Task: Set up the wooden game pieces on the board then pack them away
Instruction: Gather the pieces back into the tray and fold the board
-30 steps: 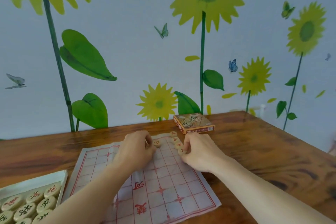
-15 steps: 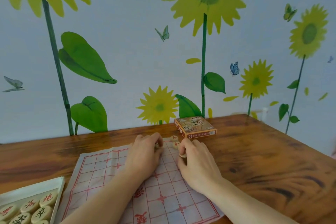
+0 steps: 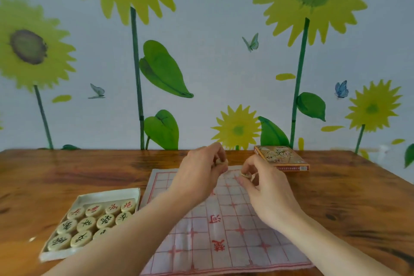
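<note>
A thin white board sheet [image 3: 226, 237] with a red grid lies on the wooden table. Over its far edge my left hand [image 3: 199, 175] is raised and holds round wooden pieces [image 3: 220, 162] in its curled fingers. My right hand [image 3: 266, 188] hovers beside it and pinches a wooden piece [image 3: 246, 174] between thumb and fingertips. A white tray [image 3: 107, 195] at the left holds several round wooden pieces [image 3: 105, 219] with red and black characters. No loose pieces show on the visible part of the sheet; my forearms cover some of it.
An orange game box lid [image 3: 281, 158] lies on the table [image 3: 349, 199] behind the sheet's far right corner. A wall with sunflower pictures stands right behind the table's far edge. The table's right edge runs diagonally at the far right.
Both hands have lifted off the far row of the sheet with pieces in them. The pieces that lay there are gone from the sheet. The view has swung left, showing more of the tray.
</note>
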